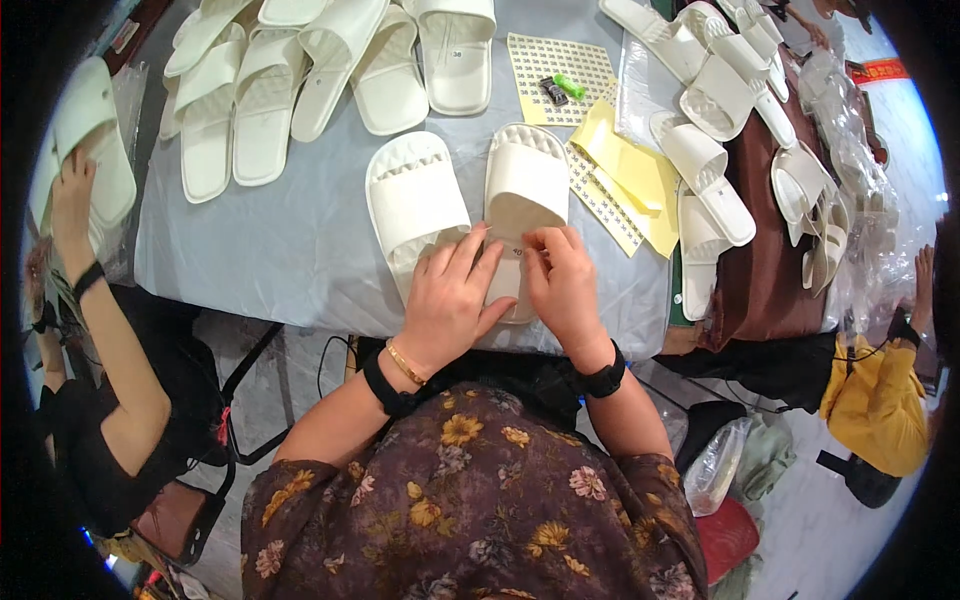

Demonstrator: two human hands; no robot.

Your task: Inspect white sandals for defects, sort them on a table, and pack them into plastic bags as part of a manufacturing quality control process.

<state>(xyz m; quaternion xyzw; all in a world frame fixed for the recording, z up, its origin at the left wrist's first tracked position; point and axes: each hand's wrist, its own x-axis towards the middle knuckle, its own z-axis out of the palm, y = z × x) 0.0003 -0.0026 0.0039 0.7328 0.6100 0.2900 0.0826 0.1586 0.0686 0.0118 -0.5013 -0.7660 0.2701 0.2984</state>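
Note:
A pair of white slippers lies side by side at the table's near edge, toes away from me. My left hand (pixel 450 292) rests across the left slipper (pixel 412 195) and the inner edge of the right slipper (pixel 530 185), fingers stretched out. Over the right slipper's insole, my right hand (pixel 562 285) is closed with thumb and forefinger together. Beside those fingertips sits a small printed size label (pixel 517 252) on the insole. Whatever the pinch holds, if anything, is too small to make out.
More white slippers (pixel 265 110) crowd the far left, others (pixel 695 160) the right. Yellow sticker sheets (pixel 540 55), a green marker-like item (pixel 570 87) and peeled yellow backing paper (pixel 625 165) lie beyond my right hand. At left, a person's hand (pixel 75 190) touches a slipper; another person is at right.

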